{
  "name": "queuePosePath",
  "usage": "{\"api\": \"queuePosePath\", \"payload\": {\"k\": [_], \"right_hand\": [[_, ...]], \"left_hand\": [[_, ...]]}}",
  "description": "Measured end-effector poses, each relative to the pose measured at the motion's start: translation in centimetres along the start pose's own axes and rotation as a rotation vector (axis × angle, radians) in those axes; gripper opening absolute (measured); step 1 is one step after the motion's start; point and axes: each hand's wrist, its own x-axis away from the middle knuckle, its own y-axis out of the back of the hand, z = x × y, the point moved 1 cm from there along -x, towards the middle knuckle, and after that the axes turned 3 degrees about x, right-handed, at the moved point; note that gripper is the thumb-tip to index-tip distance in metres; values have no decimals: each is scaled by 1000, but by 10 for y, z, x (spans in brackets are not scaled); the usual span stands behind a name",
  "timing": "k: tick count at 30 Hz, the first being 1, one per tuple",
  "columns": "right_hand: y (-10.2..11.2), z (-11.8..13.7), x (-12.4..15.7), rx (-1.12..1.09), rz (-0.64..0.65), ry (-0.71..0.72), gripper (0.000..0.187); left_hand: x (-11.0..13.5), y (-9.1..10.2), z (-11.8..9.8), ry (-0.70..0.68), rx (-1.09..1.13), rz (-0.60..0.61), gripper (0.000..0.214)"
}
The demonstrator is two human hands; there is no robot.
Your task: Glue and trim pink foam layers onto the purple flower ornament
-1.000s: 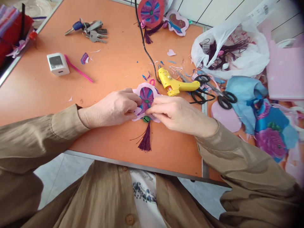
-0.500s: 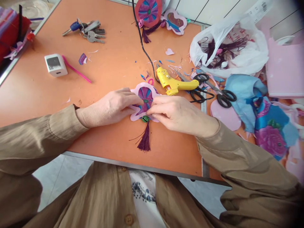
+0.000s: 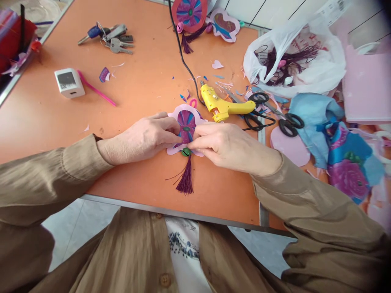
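Observation:
A pink flower-shaped ornament (image 3: pixel 187 118) with a purple and blue fabric centre lies on the orange table (image 3: pixel 146 85). A green bead (image 3: pixel 185 152) and a dark purple tassel (image 3: pixel 185 181) hang from its near edge. My left hand (image 3: pixel 143 138) presses the ornament's left side with fingers bent together. My right hand (image 3: pixel 227 144) pinches its lower right edge just above the bead. Both hands cover the ornament's sides.
A yellow glue gun (image 3: pixel 224 106) with a black cord lies just behind my hands, beside black scissors (image 3: pixel 269 112). A white plastic bag (image 3: pixel 293 61) of tassels, blue fabric (image 3: pixel 336 138), keys (image 3: pixel 111 38), a white cube (image 3: pixel 69 82) and finished ornaments (image 3: pixel 201 16) surround them.
Both hands stay on the ornament; the fingers have shifted slightly along its lower edge. The view has drifted a little.

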Motion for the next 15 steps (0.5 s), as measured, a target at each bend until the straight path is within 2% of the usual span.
{"api": "queuePosePath", "payload": {"k": [8, 15], "right_hand": [[2, 0, -2, 43, 80, -16, 29], [1, 0, -3, -30, 31, -4, 25]], "left_hand": [[1, -1, 1, 6, 6, -6, 32], [1, -1, 1, 1, 1, 23, 26]]}}
